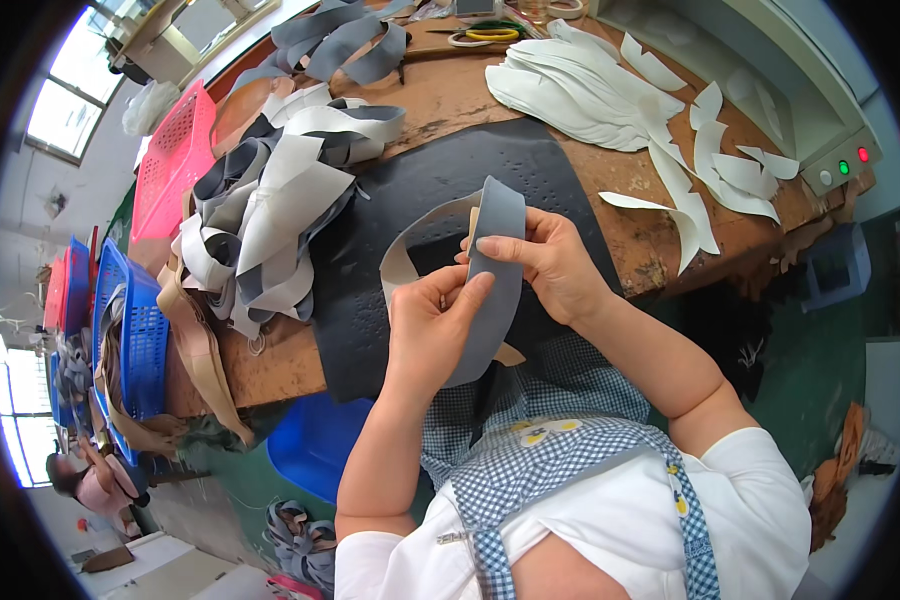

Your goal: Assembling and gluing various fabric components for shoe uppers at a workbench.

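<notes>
**A:** Right, what am I holding at the middle of the view?

**B:** A curved grey strip of soft leather-like sheet with a beige underside (490,290), held up over the dark grey rubbery work mat (390,200) at the near edge of the brown wooden bench (450,95). My left hand (425,325) has it pinched between thumb and fingers on the lower part; my right hand (545,262) is closed on the upper part, thumb pressed flat on the grey face.

**A:** How would it handle?

**B:** Light and limp, I'd judge: it bends into a loop under its own weight. Not fragile, not slippery. Best taken near the edges with both hands, as I have it, so the curve stays controlled.

**A:** And around it?

**B:** Left of the mat, a heap of grey and off-white cut strips (270,215), with a pink plastic basket (175,160) beyond it and a blue plastic basket (135,335) lower down. Across the bench on the right, a fan of white curved cut pieces (580,90). Yellow-handled scissors (485,36) lie at the far edge. A blue checked apron (545,450) covers my front.
</notes>
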`<act>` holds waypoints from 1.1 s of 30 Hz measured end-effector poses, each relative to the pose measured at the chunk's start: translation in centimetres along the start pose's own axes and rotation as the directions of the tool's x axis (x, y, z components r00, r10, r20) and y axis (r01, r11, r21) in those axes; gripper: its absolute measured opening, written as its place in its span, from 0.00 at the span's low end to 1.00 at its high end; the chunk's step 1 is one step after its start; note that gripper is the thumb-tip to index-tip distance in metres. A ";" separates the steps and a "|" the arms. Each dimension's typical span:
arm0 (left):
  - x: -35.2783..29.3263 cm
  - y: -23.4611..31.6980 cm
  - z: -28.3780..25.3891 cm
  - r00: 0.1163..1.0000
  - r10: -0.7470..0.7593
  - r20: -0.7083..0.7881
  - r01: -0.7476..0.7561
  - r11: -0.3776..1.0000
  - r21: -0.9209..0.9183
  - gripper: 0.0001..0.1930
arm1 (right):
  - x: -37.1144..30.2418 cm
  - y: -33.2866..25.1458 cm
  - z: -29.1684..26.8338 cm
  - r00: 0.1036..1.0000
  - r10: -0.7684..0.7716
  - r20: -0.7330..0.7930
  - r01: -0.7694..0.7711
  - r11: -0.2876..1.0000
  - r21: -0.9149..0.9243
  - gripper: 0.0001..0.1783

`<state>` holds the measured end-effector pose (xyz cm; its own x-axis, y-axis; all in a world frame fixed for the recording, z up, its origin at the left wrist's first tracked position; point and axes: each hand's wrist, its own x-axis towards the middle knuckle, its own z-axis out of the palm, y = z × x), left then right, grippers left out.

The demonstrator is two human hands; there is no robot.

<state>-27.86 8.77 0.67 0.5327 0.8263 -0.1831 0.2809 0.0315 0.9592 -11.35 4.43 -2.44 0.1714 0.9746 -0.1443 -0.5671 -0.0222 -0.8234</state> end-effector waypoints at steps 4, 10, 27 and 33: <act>0.1 0.1 0.3 0.998 0.023 -0.054 -0.024 0.999 -0.021 0.10 | -0.1 -0.3 0.4 1.000 0.013 -0.019 -0.014 1.000 -0.008 0.15; 0.4 -0.6 0.0 0.999 0.034 -0.036 -0.037 0.995 -0.096 0.10 | 0.1 0.0 0.9 0.999 -0.051 0.007 0.051 0.993 -0.107 0.15; -1.9 3.3 -2.7 0.571 0.819 -0.057 -0.428 0.356 0.831 0.09 | 11.1 -9.9 -1.7 0.929 -0.262 0.262 0.239 0.964 0.116 0.17; -0.3 -0.8 -0.5 0.724 0.676 0.137 -0.470 0.339 0.815 0.07 | 5.1 -3.6 -4.1 0.831 -0.556 0.003 0.154 0.224 -0.962 0.27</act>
<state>-28.62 8.82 0.08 0.6846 0.5430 0.4863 0.4959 -0.8359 0.2352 -5.12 8.54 -2.49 0.4553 0.8230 0.3397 0.6746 -0.0699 -0.7349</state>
